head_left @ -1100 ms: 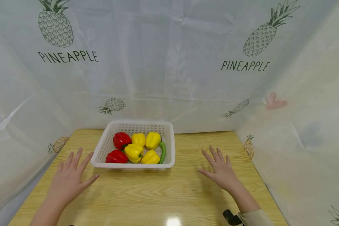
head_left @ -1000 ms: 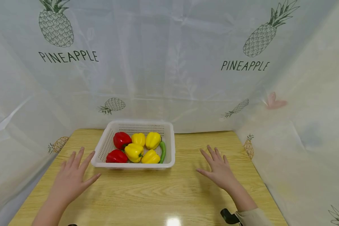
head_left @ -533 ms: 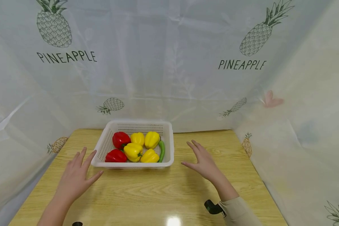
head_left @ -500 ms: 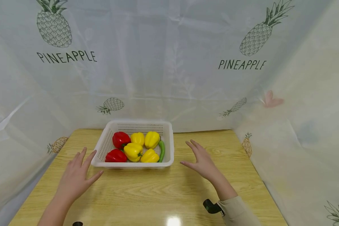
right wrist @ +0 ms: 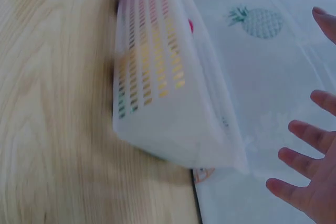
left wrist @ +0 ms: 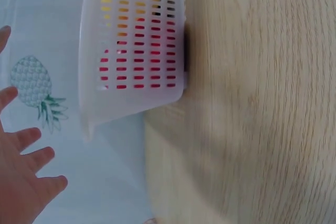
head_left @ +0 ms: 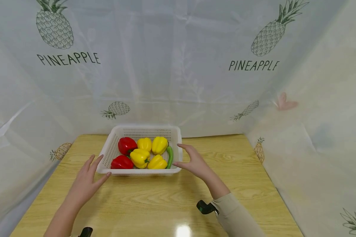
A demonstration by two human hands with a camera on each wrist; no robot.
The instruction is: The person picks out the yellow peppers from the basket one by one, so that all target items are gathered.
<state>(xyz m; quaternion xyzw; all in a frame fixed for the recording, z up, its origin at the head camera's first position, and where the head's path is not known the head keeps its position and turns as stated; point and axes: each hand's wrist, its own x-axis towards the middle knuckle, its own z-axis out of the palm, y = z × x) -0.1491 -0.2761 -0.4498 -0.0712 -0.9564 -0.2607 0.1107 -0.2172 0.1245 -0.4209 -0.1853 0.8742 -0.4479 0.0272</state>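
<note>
A white slotted plastic basket [head_left: 142, 171] stands on the wooden table, toward the back. It holds two red bell peppers [head_left: 127, 145], several yellow bell peppers [head_left: 140, 157] and a green chili [head_left: 169, 156] along its right wall. My left hand [head_left: 89, 179] hovers open by the basket's front left corner, fingers spread. My right hand [head_left: 191, 160] is open right beside the basket's right wall; whether it touches cannot be told. In the wrist views the basket wall [left wrist: 131, 45] [right wrist: 168, 93] fills the middle, with spread fingers [left wrist: 23, 182] [right wrist: 310, 174] apart from it.
The light wooden table [head_left: 166, 197] runs forward of the basket and out to its right. A white pineapple-print curtain [head_left: 178, 82] closes off the back and both sides. A black wrist mount [head_left: 204, 207] sits on my right sleeve.
Both hands have moved in toward the basket. The right hand came far to the left, from mid-table to the basket's right wall; the left edged forward to the front left corner.
</note>
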